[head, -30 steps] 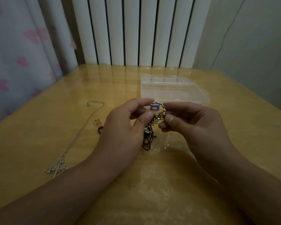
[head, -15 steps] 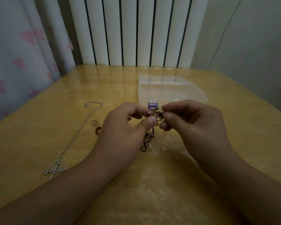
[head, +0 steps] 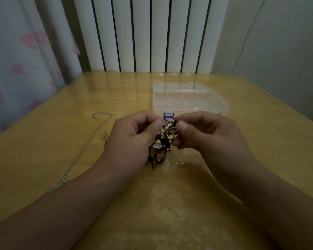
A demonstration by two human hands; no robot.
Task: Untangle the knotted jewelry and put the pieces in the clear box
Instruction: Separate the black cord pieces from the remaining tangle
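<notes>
A knotted clump of jewelry (head: 165, 134), gold pieces on top and dark cords hanging below, is held just above the table. My left hand (head: 132, 139) pinches its left side with thumb and fingers. My right hand (head: 204, 134) pinches its right side. Directly behind the hands stands the clear box (head: 188, 98) with a purple latch (head: 168, 116); its lid looks shut. A silver chain necklace (head: 90, 141) with a cross pendant lies stretched on the table to the left, partly hidden by my left forearm.
A small gold piece (head: 104, 135) lies beside the chain. The wooden table (head: 260, 141) has a glossy cover. A white radiator (head: 148, 33) stands behind it, a curtain with pink hearts (head: 25, 51) at the left, a wall at the right.
The clump has been turned between my fingers; the gold pieces now face up and the dark cords hang lower. Both hands stay in nearly the same place.
</notes>
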